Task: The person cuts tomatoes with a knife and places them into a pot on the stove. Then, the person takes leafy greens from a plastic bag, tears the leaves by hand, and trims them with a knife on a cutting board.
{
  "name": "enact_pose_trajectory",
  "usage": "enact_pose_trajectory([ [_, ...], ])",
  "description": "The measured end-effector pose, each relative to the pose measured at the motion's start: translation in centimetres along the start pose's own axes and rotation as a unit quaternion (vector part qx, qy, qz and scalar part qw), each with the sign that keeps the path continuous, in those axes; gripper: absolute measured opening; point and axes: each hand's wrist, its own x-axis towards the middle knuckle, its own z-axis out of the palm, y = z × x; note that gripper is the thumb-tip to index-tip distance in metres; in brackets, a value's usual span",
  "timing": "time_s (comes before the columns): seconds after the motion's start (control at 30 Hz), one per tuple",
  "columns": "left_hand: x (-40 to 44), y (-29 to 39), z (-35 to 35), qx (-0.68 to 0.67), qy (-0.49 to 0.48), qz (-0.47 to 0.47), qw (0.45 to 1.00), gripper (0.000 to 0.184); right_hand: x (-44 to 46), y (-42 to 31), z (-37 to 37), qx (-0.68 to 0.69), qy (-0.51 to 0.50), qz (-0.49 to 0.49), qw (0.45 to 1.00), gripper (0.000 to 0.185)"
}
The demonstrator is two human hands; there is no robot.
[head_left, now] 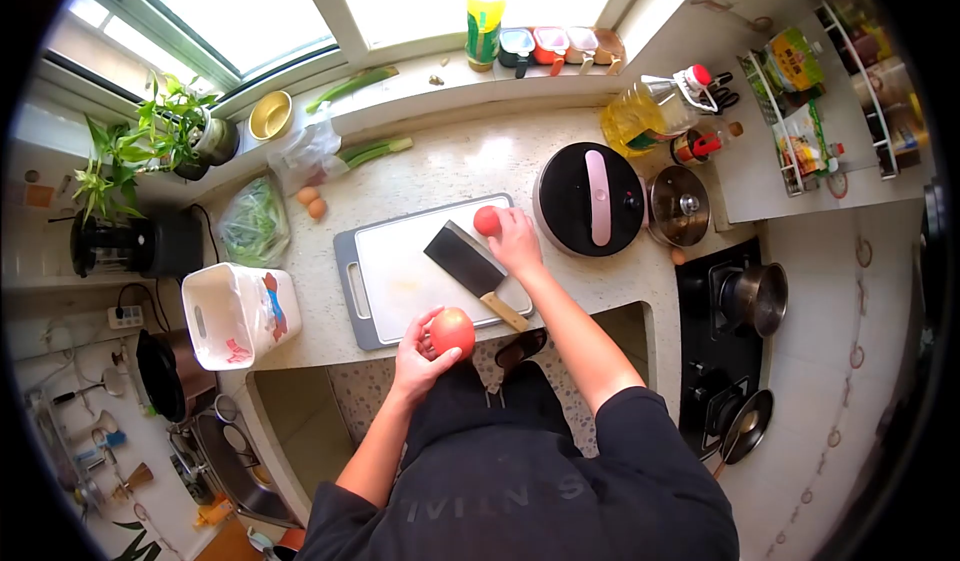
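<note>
A tomato (453, 332) was gripped by the left hand (418, 357), a second tomato (486, 222) by the right hand (517, 242); both, partly hidden, seemed uncut. Between the grips, a cleaver (465, 259) was seen unheld.

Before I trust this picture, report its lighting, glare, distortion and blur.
Head view: the window is blown out to white; head view: a glare patch whitens the counter; head view: straight lines bow near the black rim, as through a wide lens; head view: the larger tomato and knife show no obvious blur.
</note>
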Motion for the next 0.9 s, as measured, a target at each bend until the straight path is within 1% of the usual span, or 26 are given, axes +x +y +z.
enact_pose_trajectory([
  [0.17,0.6,0.1,-1.8,-0.013,-0.006,-0.019,1.000,0.082,1.9,-0.2,1.0,-0.026,-0.052,0.033,0.998,0.063],
  [0.47,2.0,1.0,-2.2,-0.008,-0.025,-0.029,0.999,0.082,3.0,-0.7,1.3,-0.033,-0.066,0.059,0.996,0.061],
  [0.67,2.7,1.3,-1.7,-0.006,-0.041,-0.031,0.999,0.081,1.8,-0.3,0.7,-0.024,-0.039,0.067,0.997,0.059],
  [0.87,3.5,1.3,-0.4,0.006,-0.056,-0.036,0.998,0.081,-1.9,0.7,-2.6,0.059,0.027,0.055,0.996,0.062],
  [0.9,3.6,1.4,0.0,0.011,-0.059,-0.040,0.997,0.082,-2.9,0.9,-3.4,0.106,0.027,0.088,0.990,0.062],
])
